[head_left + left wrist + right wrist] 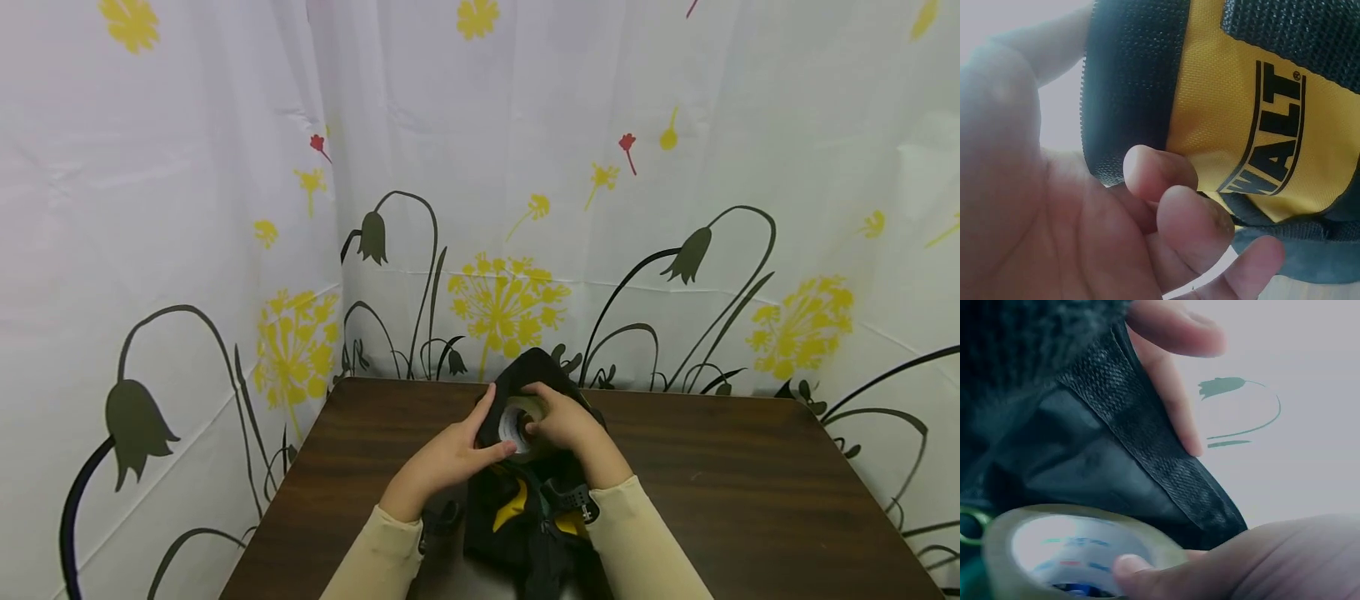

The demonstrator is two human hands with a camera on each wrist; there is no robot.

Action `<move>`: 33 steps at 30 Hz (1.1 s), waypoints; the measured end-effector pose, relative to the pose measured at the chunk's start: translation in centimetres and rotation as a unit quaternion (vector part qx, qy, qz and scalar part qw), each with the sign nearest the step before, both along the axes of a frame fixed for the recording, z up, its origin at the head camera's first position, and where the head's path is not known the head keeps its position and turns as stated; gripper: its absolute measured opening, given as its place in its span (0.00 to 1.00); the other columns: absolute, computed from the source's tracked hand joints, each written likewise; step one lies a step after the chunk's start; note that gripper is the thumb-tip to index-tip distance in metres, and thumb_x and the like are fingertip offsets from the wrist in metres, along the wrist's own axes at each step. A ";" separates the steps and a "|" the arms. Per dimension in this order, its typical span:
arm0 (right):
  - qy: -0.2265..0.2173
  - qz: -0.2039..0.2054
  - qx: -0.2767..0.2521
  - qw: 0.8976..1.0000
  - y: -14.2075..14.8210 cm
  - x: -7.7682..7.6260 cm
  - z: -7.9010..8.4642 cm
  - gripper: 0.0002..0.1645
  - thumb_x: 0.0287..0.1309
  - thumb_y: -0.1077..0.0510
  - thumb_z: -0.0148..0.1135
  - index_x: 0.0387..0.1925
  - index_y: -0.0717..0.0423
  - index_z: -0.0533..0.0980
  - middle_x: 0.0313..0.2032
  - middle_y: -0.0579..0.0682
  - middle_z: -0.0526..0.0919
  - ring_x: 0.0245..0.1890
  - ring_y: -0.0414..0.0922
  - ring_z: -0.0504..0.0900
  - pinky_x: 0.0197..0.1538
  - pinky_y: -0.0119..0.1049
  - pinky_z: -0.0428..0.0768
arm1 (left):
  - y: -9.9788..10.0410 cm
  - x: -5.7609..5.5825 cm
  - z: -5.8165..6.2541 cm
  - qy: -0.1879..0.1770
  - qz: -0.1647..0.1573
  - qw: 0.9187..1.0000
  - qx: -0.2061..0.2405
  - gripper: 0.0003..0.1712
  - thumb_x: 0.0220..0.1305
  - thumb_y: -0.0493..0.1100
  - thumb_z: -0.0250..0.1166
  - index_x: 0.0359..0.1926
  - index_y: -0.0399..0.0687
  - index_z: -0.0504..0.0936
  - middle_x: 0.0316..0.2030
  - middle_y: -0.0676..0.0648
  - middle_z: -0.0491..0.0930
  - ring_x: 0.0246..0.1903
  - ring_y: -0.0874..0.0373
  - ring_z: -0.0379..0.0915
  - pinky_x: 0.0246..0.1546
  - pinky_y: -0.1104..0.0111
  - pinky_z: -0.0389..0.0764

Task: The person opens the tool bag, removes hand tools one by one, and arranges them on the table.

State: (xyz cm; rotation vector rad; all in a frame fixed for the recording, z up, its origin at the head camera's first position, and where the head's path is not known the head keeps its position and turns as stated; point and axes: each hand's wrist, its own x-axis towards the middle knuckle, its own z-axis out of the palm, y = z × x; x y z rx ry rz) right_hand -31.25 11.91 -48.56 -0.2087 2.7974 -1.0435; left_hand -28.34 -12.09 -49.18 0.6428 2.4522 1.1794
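A black and yellow tool bag (534, 367) stands upright on the table, its mouth facing up. My left hand (448, 454) grips the bag's left rim, thumb inside and fingers outside; the left wrist view shows the fingers beside the yellow panel (1210, 125) with black lettering. With my right hand (576, 429) I hold a roll of clear packing tape (1169, 544) at the bag's mouth, the thumb hooked into its white cardboard core (1060, 544). Part of the right fingers is hidden behind the roll.
Beside the tape, a yellow-green ring (982, 528) shows in the bag; what it belongs to is unclear. The dark wooden table (735, 483) extends to both sides. A white flower-printed curtain (525, 125) hangs behind it and along the left.
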 end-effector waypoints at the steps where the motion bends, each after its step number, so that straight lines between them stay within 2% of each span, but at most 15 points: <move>1: 0.000 0.004 0.011 1.000 0.0 0.0 0.1 0.36 0.68 0.58 0.76 0.74 0.44 0.75 0.68 0.60 0.83 0.61 0.61 0.84 0.60 0.61 0.82 | 0.0 -0.1 0.0 0.000 -0.001 1.000 -0.001 0.62 0.73 0.77 0.62 0.89 0.73 0.31 0.53 0.36 0.89 0.50 0.49 0.89 0.61 0.46 0.83; 2: 0.000 0.005 0.018 1.000 0.0 0.1 0.2 0.34 0.69 0.57 0.76 0.74 0.43 0.76 0.69 0.59 0.83 0.63 0.61 0.84 0.62 0.62 0.81 | -0.1 -0.2 0.1 -0.001 -0.001 1.000 -0.002 0.62 0.73 0.77 0.62 0.89 0.73 0.31 0.48 0.36 0.89 0.47 0.46 0.89 0.58 0.47 0.83; 5: 0.013 -0.001 0.022 1.000 -0.1 0.2 0.2 0.30 0.70 0.52 0.76 0.70 0.42 0.80 0.70 0.56 0.83 0.66 0.61 0.83 0.66 0.64 0.80 | -0.2 -0.4 0.0 -0.004 -0.004 1.000 -0.003 0.63 0.73 0.77 0.62 0.89 0.74 0.30 0.38 0.40 0.88 0.43 0.48 0.89 0.56 0.50 0.83; 8: 0.029 -0.013 0.015 0.999 -0.1 0.5 0.3 0.25 0.69 0.48 0.75 0.65 0.42 0.83 0.69 0.54 0.84 0.65 0.60 0.84 0.65 0.63 0.80 | -0.2 -0.4 0.0 -0.008 -0.002 1.000 0.001 0.63 0.72 0.77 0.63 0.89 0.73 0.30 0.38 0.43 0.88 0.41 0.48 0.88 0.52 0.53 0.84; 9: 0.034 -0.016 0.015 0.999 -0.2 0.6 0.3 0.24 0.69 0.47 0.76 0.64 0.41 0.84 0.68 0.54 0.85 0.64 0.59 0.85 0.64 0.62 0.81 | -0.2 -0.4 0.0 -0.010 -0.002 1.000 0.003 0.63 0.73 0.76 0.63 0.89 0.72 0.31 0.41 0.43 0.89 0.43 0.50 0.88 0.51 0.54 0.84; 12: 0.044 -0.029 0.021 0.998 -0.3 1.2 0.9 0.22 0.68 0.44 0.76 0.61 0.38 0.85 0.66 0.52 0.87 0.60 0.58 0.87 0.59 0.60 0.83 | -0.2 -0.3 0.0 -0.018 -0.002 1.000 0.009 0.63 0.72 0.76 0.64 0.89 0.73 0.31 0.35 0.42 0.86 0.36 0.50 0.85 0.44 0.59 0.81; 15: 0.055 -0.044 0.027 0.997 -0.2 1.9 1.8 0.22 0.67 0.43 0.77 0.60 0.37 0.86 0.63 0.51 0.88 0.55 0.57 0.88 0.53 0.59 0.84 | -0.1 -0.3 0.0 -0.015 -0.001 1.000 0.010 0.63 0.72 0.76 0.64 0.89 0.74 0.31 0.33 0.44 0.85 0.33 0.53 0.83 0.41 0.61 0.80; 19: 0.077 -0.064 0.024 0.995 0.2 2.7 3.1 0.22 0.66 0.42 0.77 0.60 0.37 0.86 0.60 0.52 0.90 0.49 0.55 0.88 0.49 0.56 0.84 | 0.0 -0.4 0.2 -0.007 0.007 1.000 0.008 0.62 0.72 0.75 0.64 0.89 0.76 0.32 0.30 0.46 0.83 0.29 0.54 0.79 0.39 0.61 0.79; 22: 0.090 -0.073 0.021 0.993 0.7 3.3 3.8 0.25 0.66 0.41 0.77 0.63 0.37 0.84 0.60 0.53 0.90 0.51 0.56 0.88 0.50 0.57 0.83 | 0.0 -0.4 0.1 -0.004 0.007 1.000 0.002 0.62 0.73 0.75 0.64 0.89 0.76 0.32 0.25 0.50 0.80 0.25 0.55 0.76 0.36 0.62 0.78; 25: 0.092 -0.076 0.008 0.993 1.3 4.0 4.3 0.29 0.68 0.40 0.76 0.67 0.36 0.82 0.59 0.54 0.90 0.51 0.55 0.88 0.50 0.56 0.83 | 0.0 -0.2 0.0 -0.005 0.006 1.000 -0.001 0.62 0.73 0.75 0.64 0.89 0.75 0.32 0.20 0.52 0.73 0.20 0.56 0.68 0.32 0.62 0.76; 26: 0.093 -0.076 0.000 0.993 1.6 4.3 4.6 0.29 0.68 0.40 0.75 0.68 0.36 0.81 0.58 0.54 0.90 0.49 0.54 0.88 0.49 0.55 0.83 | -0.1 -0.2 0.0 -0.007 0.005 1.000 -0.002 0.62 0.73 0.75 0.64 0.89 0.74 0.32 0.19 0.53 0.72 0.19 0.57 0.68 0.32 0.63 0.76; 29: 0.100 -0.082 -0.028 0.991 2.2 5.2 5.4 0.27 0.70 0.40 0.73 0.68 0.33 0.81 0.57 0.54 0.90 0.46 0.52 0.87 0.46 0.51 0.83 | -0.1 -0.2 -0.1 -0.008 0.007 1.000 -0.002 0.62 0.73 0.74 0.65 0.89 0.73 0.33 0.17 0.53 0.68 0.17 0.57 0.61 0.30 0.62 0.74; 33: 0.118 -0.101 -0.049 0.987 3.0 6.3 6.2 0.24 0.71 0.38 0.71 0.66 0.31 0.83 0.61 0.57 0.88 0.56 0.56 0.88 0.52 0.57 0.85 | -0.1 -0.1 -0.2 -0.006 0.008 1.000 -0.004 0.62 0.73 0.75 0.65 0.89 0.74 0.33 0.17 0.52 0.70 0.19 0.57 0.65 0.34 0.61 0.76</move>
